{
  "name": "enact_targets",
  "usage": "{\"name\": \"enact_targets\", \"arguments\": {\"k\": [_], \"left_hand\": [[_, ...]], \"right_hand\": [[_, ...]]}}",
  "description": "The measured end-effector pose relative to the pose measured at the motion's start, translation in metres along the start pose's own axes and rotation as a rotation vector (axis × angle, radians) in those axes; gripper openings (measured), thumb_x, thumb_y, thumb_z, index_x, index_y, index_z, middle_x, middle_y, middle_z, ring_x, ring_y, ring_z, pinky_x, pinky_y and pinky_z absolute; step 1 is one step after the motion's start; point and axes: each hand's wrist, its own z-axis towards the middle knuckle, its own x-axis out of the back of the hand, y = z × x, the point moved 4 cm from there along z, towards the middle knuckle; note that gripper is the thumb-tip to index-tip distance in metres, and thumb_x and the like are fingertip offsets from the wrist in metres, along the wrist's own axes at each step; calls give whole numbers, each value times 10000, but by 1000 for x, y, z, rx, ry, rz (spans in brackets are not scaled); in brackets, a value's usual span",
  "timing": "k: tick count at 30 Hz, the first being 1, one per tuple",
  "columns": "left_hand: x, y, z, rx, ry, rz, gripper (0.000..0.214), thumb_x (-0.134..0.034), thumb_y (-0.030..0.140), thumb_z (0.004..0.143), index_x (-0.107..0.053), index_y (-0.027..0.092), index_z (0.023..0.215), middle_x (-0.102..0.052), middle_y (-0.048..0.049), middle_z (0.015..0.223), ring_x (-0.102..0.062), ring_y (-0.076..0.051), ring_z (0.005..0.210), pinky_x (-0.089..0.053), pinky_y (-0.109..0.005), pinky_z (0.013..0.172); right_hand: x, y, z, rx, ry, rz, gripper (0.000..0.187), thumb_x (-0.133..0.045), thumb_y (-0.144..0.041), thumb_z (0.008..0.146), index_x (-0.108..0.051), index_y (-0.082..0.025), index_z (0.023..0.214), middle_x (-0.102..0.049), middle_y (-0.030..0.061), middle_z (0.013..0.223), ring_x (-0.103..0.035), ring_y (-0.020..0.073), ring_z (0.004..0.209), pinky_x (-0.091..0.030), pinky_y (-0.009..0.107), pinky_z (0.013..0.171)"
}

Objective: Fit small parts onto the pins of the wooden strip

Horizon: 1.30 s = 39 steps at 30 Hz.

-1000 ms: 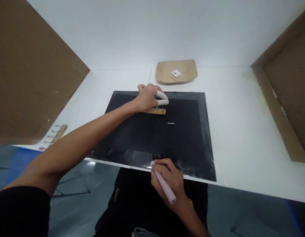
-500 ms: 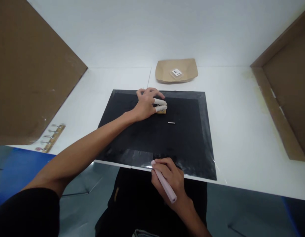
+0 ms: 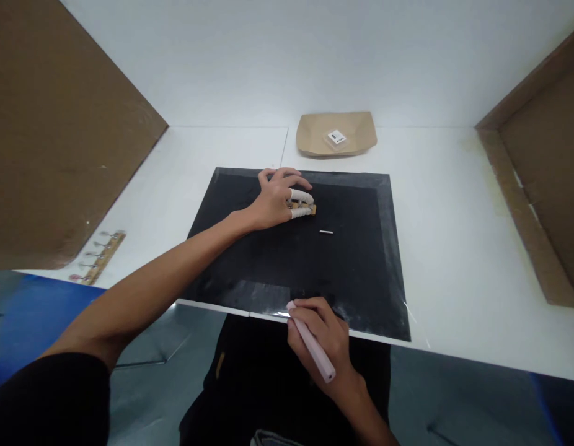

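Note:
My left hand rests on the black mat, its white-taped fingertips pinching a small tan strip that lies flat there. Most of the strip is hidden under the fingers. A short metal pin lies loose on the mat just right of that hand. My right hand sits at the mat's near edge, closed round a pale pink pen-like tool whose tip touches the mat.
A tan paper tray holding a small white packet stands behind the mat. Another tan strip with metal clips lies at the table's left edge. Brown cardboard panels stand at both sides.
My left hand has lowered onto the tan strip and now covers most of it, pressing it to the mat. The right hand with the pink tool has stayed put.

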Motion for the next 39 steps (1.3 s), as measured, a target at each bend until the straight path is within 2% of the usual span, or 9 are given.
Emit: {"name": "enact_targets", "arguments": {"k": [6,11,26,35,39], "left_hand": [[4,1,0,-49,-2,40,200,-835,421,840,-791,235,900,-734,-61,1311,-476,-348,1420,-151,-570,1149],[9,2,-2,-85,-16,51,283,-863,479,808,-807,240,947,-713,-85,1338,-452,-374,1427,-165,-604,1143],[13,6,7,-87,-85,125,112,-799,385,889,-804,294,954,-692,-50,1392,-419,-345,1444,-162,-546,1105],[18,-1,14,-83,-152,146,379,-862,530,798,-782,314,1099,-650,-73,1461,-393,-371,1455,-148,-575,1118],[15,5,22,-93,-230,194,363,-819,584,819,-802,300,1044,-637,-93,1473,-391,-379,1453,-110,-605,1146]], "right_hand": [[0,0,0,4,7,-6,169,-645,-96,914,-691,-193,1045,-703,69,1026,-741,132,787,-630,233,717],[0,0,-1,10,14,-4,167,-647,-90,912,-695,-187,1040,-705,71,1024,-742,128,789,-629,227,726],[1,-1,0,17,18,3,166,-647,-91,908,-698,-184,1036,-706,72,1015,-740,132,794,-635,234,732],[0,0,-1,9,9,9,176,-640,-90,914,-694,-189,1050,-705,73,1025,-737,128,791,-626,228,723],[1,-1,0,8,4,10,181,-640,-93,918,-691,-194,1060,-704,72,1032,-734,128,794,-629,233,728]]}}
